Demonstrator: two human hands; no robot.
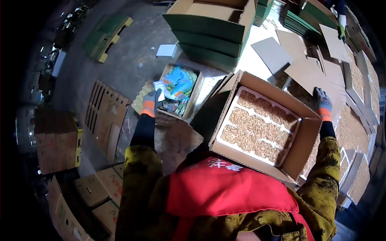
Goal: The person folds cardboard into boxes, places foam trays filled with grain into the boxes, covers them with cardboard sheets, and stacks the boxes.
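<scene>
My left hand point(150, 101), in a grey glove with an orange cuff, is closed on the edge of a small white-and-blue packet point(160, 90). It is at the left side of a small carton point(196, 93) holding blue and green packets point(179, 82). My right hand point(323, 101), gloved alike, lies with fingers stretched out by the right corner of a large open cardboard box point(305, 158). Whether it presses on the box rim I cannot tell. Inside that box sits a white moulded tray point(263, 115) filled with small light-brown pieces point(253, 126).
Green-sided boxes point(209, 36) are stacked ahead. Flat cardboard sheets point(307, 72) lie to the right, beside more filled trays point(356, 80). Another person's gloved hand point(341, 32) is at the upper right. Pallets point(105, 36) and stacked cartons point(56, 138) stand on the left.
</scene>
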